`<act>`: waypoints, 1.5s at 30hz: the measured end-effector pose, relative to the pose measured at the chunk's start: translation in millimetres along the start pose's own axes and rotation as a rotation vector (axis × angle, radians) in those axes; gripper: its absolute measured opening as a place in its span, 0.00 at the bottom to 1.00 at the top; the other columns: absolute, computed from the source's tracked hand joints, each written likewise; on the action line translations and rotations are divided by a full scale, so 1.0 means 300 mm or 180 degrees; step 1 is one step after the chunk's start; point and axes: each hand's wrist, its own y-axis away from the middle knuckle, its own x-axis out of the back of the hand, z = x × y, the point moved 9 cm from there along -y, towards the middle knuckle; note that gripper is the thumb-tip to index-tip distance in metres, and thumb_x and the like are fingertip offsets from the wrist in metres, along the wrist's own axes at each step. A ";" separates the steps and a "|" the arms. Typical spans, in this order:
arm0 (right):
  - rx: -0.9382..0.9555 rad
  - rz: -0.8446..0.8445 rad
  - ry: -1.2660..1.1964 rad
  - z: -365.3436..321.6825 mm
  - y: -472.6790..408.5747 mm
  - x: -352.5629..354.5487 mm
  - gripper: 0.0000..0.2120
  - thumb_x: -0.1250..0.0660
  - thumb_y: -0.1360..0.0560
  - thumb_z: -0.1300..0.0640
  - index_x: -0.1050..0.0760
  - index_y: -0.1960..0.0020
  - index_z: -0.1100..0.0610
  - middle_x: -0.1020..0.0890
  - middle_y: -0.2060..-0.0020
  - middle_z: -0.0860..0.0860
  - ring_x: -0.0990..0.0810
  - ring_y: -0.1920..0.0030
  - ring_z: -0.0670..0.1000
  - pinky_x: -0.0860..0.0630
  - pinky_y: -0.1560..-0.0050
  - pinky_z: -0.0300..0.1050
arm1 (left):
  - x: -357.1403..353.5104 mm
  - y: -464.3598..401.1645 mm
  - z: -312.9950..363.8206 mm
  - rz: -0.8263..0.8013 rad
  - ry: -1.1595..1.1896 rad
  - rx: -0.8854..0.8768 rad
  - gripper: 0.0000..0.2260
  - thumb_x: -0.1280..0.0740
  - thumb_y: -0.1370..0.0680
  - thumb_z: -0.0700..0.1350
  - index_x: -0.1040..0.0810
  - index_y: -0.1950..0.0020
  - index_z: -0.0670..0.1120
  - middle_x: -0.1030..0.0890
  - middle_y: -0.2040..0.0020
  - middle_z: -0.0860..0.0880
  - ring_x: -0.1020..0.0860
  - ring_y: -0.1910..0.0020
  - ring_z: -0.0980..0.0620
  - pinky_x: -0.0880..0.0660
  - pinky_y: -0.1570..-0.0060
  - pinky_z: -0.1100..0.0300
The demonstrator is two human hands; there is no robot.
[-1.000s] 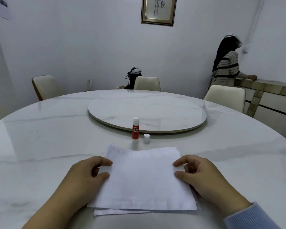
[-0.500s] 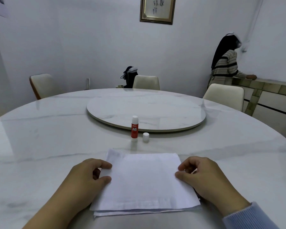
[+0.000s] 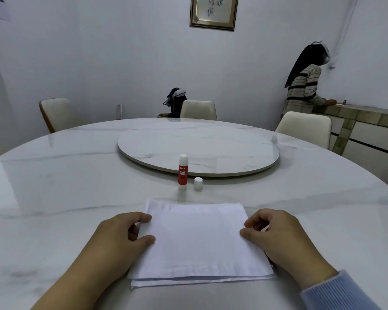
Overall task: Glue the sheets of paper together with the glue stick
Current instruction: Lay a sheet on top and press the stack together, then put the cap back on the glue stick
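Both hands' grips, left hand (image 3: 119, 240) and right hand (image 3: 278, 236), pinch stacked sheets (image 3: 197, 240).

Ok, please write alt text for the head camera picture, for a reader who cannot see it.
Left hand and right hand pinch opposite sides of stacked white paper sheets on a round marble table. Behind them stand an upright glue stick and its white cap.

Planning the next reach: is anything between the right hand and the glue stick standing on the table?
Nothing visible does. The red-and-white glue stick stands upright beyond the far edge of the white paper sheets. Its small white cap stands just to its right, apart from it. The right hand rests at the sheets' right edge; bare marble table lies between.
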 end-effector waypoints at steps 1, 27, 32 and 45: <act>-0.0013 0.0001 0.0002 0.000 0.000 0.001 0.04 0.25 0.31 0.54 0.20 0.60 0.51 0.18 0.61 0.48 0.23 0.66 0.45 0.34 0.78 0.27 | 0.000 0.001 0.000 0.0006 0.0020 0.0008 0.15 0.28 0.29 0.47 0.21 0.43 0.56 0.23 0.59 0.55 0.24 0.61 0.58 0.33 0.64 0.72; -0.0016 0.0535 -0.0316 -0.008 -0.012 0.057 0.05 0.34 0.24 0.50 0.27 0.51 0.49 0.22 0.54 0.44 0.25 0.58 0.43 0.32 0.65 0.35 | 0.013 -0.283 0.174 0.0076 -0.0242 0.0074 0.22 0.33 0.25 0.53 0.28 0.34 0.45 0.23 0.38 0.49 0.25 0.46 0.51 0.32 0.49 0.60; 0.0082 0.0529 -0.0209 -0.011 -0.013 0.055 0.02 0.34 0.25 0.51 0.27 0.54 0.48 0.23 0.55 0.44 0.26 0.63 0.46 0.32 0.65 0.36 | -0.178 -0.464 0.149 -0.0311 0.0426 0.0282 0.28 0.30 0.26 0.50 0.34 0.29 0.43 0.24 0.38 0.47 0.25 0.42 0.48 0.30 0.46 0.59; 0.0170 0.0761 -0.1018 -0.074 -0.017 0.119 0.02 0.35 0.23 0.53 0.25 0.52 0.50 0.19 0.55 0.48 0.24 0.63 0.47 0.30 0.64 0.38 | -0.137 -0.334 0.322 -0.0288 0.2242 -0.0111 0.05 0.31 0.25 0.41 0.23 0.56 0.51 0.17 0.57 0.48 0.19 0.56 0.50 0.23 0.51 0.59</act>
